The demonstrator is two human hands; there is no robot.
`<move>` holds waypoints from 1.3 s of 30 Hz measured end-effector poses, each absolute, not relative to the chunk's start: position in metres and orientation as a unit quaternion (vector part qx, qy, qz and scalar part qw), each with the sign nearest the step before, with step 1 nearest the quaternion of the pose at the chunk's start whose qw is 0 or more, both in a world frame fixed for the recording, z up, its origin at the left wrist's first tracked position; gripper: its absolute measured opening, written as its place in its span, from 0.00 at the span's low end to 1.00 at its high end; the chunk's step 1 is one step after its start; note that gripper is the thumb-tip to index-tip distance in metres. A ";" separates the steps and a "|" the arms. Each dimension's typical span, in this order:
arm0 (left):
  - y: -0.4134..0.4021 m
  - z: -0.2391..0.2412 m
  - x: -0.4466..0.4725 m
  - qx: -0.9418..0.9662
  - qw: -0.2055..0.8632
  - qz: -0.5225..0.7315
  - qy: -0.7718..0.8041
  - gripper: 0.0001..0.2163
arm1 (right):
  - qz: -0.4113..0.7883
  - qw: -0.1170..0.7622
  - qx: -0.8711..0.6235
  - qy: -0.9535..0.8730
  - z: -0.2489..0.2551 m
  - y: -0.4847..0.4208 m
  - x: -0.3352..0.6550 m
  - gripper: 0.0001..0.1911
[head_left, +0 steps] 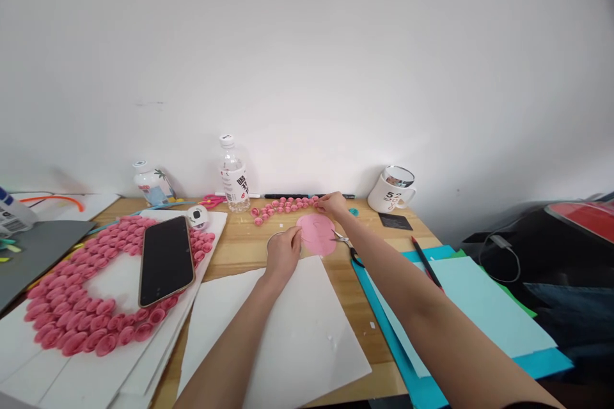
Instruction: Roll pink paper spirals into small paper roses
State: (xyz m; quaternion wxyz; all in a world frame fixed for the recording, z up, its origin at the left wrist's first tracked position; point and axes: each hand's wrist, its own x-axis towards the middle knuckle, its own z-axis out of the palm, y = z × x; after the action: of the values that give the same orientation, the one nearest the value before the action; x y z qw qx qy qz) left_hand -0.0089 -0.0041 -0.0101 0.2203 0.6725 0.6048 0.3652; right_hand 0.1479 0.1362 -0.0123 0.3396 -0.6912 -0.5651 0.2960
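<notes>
My left hand is closed, fingertips pressed together at the left edge of a round pink paper piece; whatever it pinches is hidden. A round, rimmed item, partly covered, lies under that hand. At the right end of a row of small rolled pink paper roses, my right hand is closed with its fingertips on a rose. Scissors with dark handles lie by the pink paper, partly behind my right forearm. A white sheet lies beneath my left forearm.
On the left, a ring of pink paper roses lies on white sheets, with a phone over it. A water bottle, a white jar and a mug stand by the wall. Blue paper and a pencil lie right.
</notes>
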 end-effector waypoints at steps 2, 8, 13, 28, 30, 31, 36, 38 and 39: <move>-0.004 -0.010 -0.008 0.676 0.221 0.354 0.607 0.12 | 0.295 0.328 -0.703 -0.558 -0.012 0.141 0.146 0.03; -0.005 -0.009 -0.008 0.685 0.217 0.325 0.615 0.11 | 0.282 0.319 -0.715 -0.555 -0.010 0.148 0.143 0.06; -0.005 -0.006 -0.010 0.677 0.212 0.302 0.637 0.11 | 0.260 0.305 -0.714 -0.574 -0.008 0.147 0.151 0.06; -0.006 -0.002 -0.011 0.650 0.187 0.283 0.680 0.11 | 0.131 0.242 -0.636 -0.721 -0.004 0.127 0.147 0.10; -0.007 -0.002 -0.011 0.652 0.187 0.283 0.678 0.11 | 0.114 0.229 -0.633 -0.731 -0.008 0.126 0.144 0.10; -0.007 -0.002 -0.011 0.653 0.187 0.284 0.677 0.11 | 0.106 0.224 -0.632 -0.734 -0.009 0.126 0.143 0.10; -0.008 0.000 -0.011 0.658 0.187 0.288 0.671 0.11 | 0.075 0.212 -0.626 -0.747 -0.015 0.124 0.142 0.11; -0.008 0.000 -0.011 0.657 0.188 0.288 0.670 0.11 | 0.068 0.210 -0.623 -0.751 -0.014 0.124 0.144 0.10; -0.008 -0.001 -0.012 0.657 0.188 0.288 0.671 0.11 | 0.065 0.210 -0.621 -0.752 -0.013 0.124 0.146 0.10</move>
State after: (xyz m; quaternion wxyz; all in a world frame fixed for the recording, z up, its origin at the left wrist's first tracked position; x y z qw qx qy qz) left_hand -0.0116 -0.0077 -0.0006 0.1877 0.6567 0.6712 0.2882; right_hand 0.1460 0.1239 -0.0133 0.2099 -0.6211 -0.7523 0.0648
